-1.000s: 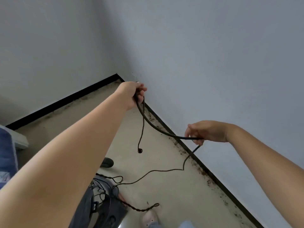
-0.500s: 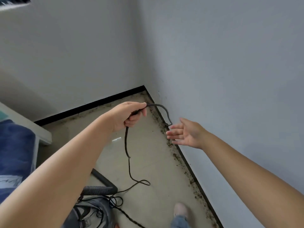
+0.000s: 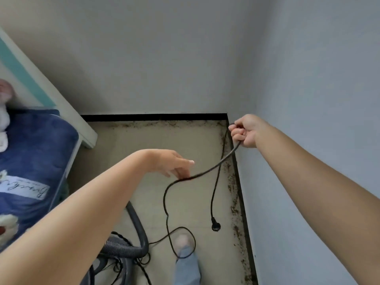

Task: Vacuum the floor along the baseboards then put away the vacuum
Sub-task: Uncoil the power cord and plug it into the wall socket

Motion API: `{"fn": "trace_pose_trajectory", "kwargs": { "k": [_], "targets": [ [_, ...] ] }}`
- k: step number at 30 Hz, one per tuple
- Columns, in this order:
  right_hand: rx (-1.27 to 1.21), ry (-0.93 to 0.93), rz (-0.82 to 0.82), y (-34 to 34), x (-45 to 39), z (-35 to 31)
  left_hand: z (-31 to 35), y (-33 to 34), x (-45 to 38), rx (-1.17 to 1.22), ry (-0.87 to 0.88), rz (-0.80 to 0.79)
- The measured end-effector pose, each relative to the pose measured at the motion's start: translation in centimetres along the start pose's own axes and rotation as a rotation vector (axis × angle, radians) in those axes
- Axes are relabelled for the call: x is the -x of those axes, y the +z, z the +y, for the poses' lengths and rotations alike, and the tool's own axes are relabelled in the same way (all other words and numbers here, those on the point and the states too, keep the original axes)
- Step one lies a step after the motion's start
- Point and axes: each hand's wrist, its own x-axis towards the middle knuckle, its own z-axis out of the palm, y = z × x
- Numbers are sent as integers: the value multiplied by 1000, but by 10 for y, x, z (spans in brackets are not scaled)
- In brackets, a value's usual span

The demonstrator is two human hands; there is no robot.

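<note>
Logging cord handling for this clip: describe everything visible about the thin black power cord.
The thin black power cord looks like smooth rubbery cable. The right hand grips it near the corner; from there one short end hangs down to a black plug dangling above the beige floor. The other run sags leftward under the left hand, whose fingers touch it, then drops in loose curves and a loop near a foot, ending tangled by the grey ribbed vacuum hose.

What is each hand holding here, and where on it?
Right hand grips the power cord a stretch above its dangling plug. Left hand touches the cord further along.
</note>
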Motion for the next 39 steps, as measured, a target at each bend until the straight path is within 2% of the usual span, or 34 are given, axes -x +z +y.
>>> {"fn": "trace_pose_trajectory", "kwargs": {
  "k": [2, 4, 8, 14, 17, 20, 23, 28, 32, 34, 39],
  "targets": [
    [235, -83, -70, 11, -16, -20, -1, -29, -27, 35, -47, 119],
    [412, -209, -137, 16, -31, -36, 2, -59, -51, 176, -68, 222],
    [635, -290, -237, 11, -65, -59, 28, -110, -87, 626, -78, 200],
    [448, -317, -520, 2, -129, -128, 119, -171, -161, 1218, -3, 277],
    [519, -295, -707, -12, -164, -173, 158, -217, -195, 1577, 169, 373],
    [580, -193, -820, -37, -189, -203, 187, -259, -218, 1730, 244, 385],
    [647, -108, -769, -57, -206, -223, 206, -286, -231, 1637, 210, 326],
    [783, 40, -702, -69, -230, -248, 235, -314, -258, 1347, 38, 304],
    [964, 165, -668, -56, -251, -256, 247, -322, -288, 1078, 25, 224],
    [909, 141, -606, -49, -262, -257, 251, -330, -304, 1034, 21, 169],
    [697, -62, -253, -34, -275, -266, 253, -356, -347, 763, -104, 25]
  ]
}}
